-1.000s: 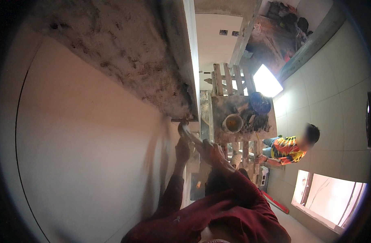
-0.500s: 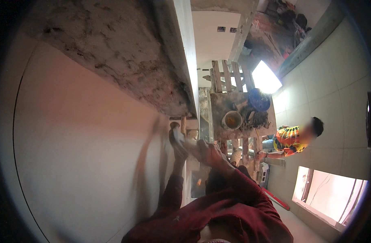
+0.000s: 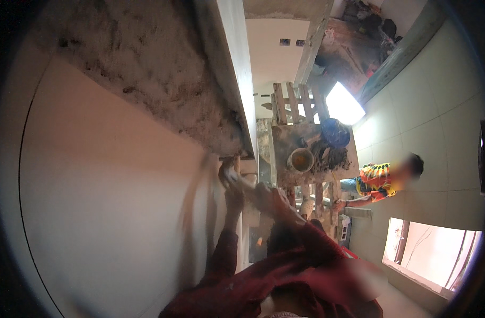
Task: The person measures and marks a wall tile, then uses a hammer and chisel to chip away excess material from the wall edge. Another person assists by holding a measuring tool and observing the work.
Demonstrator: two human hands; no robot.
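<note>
My left hand (image 3: 234, 195) is raised close against the pale wall, below the lower end of a rough cement-coated band (image 3: 163, 90). Its fingers look closed, but blur hides what is in them. Just right of it, my right hand (image 3: 274, 203) is closed in a fist. A pale, blurred thing (image 3: 247, 188) spans the gap between both hands; its kind cannot be made out. A short wooden piece (image 3: 237, 163) stands upright beside my left fingertips, under the band's edge.
Below to the right, a mortar-smeared board (image 3: 286, 139) lies on wooden slats (image 3: 292, 103), bearing a bucket (image 3: 301, 159), a blue basin (image 3: 336, 132) and dark mortar. Another person (image 3: 377, 180) is at its right, one hand at the slats. A window opening (image 3: 430, 254) is lower right.
My hands stay close together by the wall, with only a slight shift. The whole view has moved a little. The other person keeps about the same place.
</note>
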